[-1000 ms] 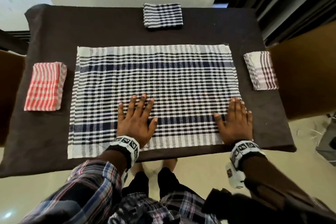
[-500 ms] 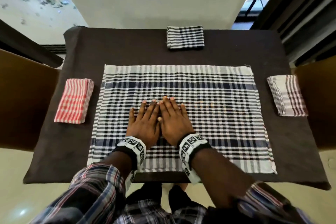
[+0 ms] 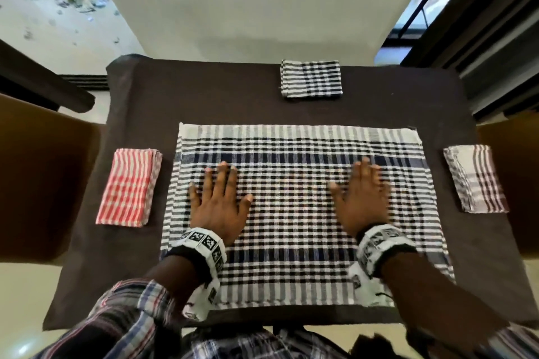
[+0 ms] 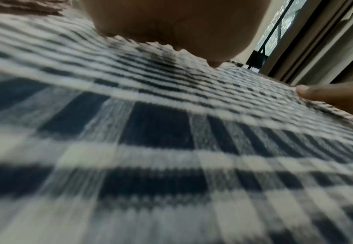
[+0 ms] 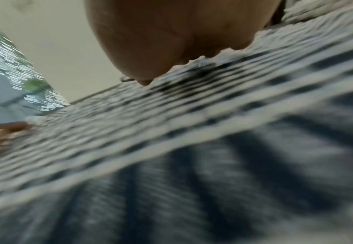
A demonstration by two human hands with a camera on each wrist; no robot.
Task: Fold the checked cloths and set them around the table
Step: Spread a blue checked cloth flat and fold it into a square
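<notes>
Both hands, together at centre before, now lie flat and well apart on the blue checked cloth (image 3: pixel 294 207)

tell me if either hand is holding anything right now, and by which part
Nothing is held. The left hand and right hand lie flat, fingers straight, on the large blue-and-white checked cloth, palms down, gripping no edge or corner.

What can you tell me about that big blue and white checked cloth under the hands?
The big checked cloth is woven fabric, navy and black lines on white, with plain striped borders. It lies spread flat on the dark brown table cover, its near edge by the table's front. The left hand and right hand press on it, fingers straight, set apart. It touches none of the three folded cloths around it.
</notes>
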